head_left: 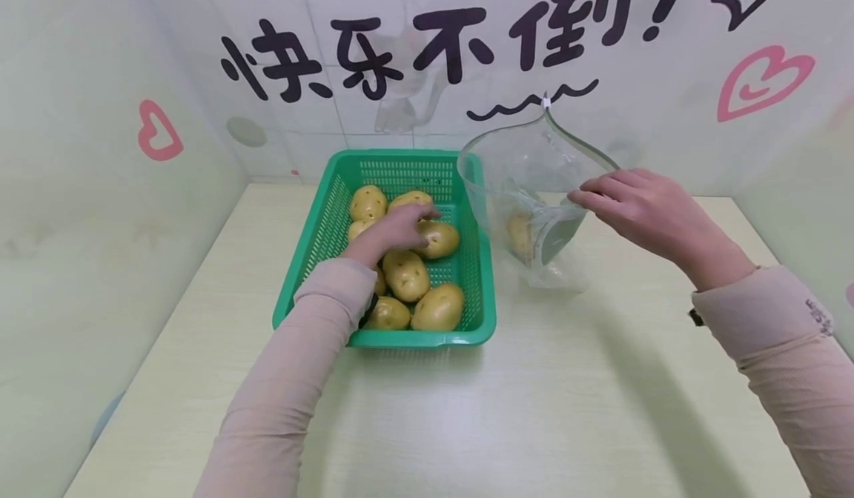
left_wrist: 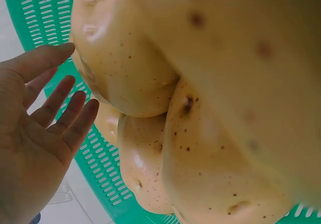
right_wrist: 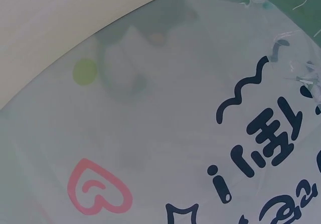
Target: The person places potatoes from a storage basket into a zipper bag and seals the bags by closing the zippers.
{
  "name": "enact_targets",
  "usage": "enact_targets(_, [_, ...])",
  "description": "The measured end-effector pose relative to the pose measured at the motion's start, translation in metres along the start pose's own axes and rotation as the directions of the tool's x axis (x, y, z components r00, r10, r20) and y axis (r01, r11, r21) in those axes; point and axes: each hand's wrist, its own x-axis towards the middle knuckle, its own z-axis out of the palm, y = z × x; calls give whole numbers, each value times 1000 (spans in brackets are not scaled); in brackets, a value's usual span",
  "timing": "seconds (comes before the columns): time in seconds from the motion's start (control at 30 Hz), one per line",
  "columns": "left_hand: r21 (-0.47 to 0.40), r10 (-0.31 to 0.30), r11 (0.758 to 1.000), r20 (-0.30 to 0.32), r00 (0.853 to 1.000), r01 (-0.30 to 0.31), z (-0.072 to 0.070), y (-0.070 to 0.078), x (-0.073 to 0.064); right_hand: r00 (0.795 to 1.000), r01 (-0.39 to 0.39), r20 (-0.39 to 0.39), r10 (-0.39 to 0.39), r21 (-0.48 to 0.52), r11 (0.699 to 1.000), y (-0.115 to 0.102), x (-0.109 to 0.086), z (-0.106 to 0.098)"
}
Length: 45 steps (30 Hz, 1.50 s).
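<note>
My left hand [head_left: 399, 227] reaches into a green plastic basket [head_left: 485, 290] holding several potatoes. Its fingers are spread and loosely bent beside a potato [head_left: 442, 240]; in the left wrist view the fingertips of the left hand [left_wrist: 45, 113] lie right at the side of a large potato [left_wrist: 125, 58]. On the right, my right hand [head_left: 640, 201] pinches the rim of a clear zip bag [head_left: 494, 164], whose mouth gapes wide. A potato [head_left: 519, 235] shows inside the bag. In the right wrist view the hand is out of sight, and part of the bag [right_wrist: 306, 13] appears at the upper right.
Basket and bag stand side by side on a pale wooden table [head_left: 520, 409]. Behind the table rises a white wall covering [head_left: 373, 9] with dark lettering and pink hearts. Similar coverings close off the left and right sides.
</note>
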Motion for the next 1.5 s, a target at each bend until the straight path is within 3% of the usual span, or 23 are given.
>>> enact_targets(0.3, [32,-26,999,15,1000,25,1,-4,2,1000,1,-9,-1,3,1000,0,-1,-1])
enact_targets(0.6, [178,10,984,9,1000,-12,6,-2,0,1000,-5,-7,5,5,1000,-1,-1,-2])
enact_targets(1.0, [136,-36,990,-44,998,41,16,-2,0,1000,-18,4,18,-1,1000,-1,-2,-1])
enact_targets(1.5, [178,-20,984,-61,998,31,21,-2,3,1000,-30,-2,30,3,1000,1,-5,-1])
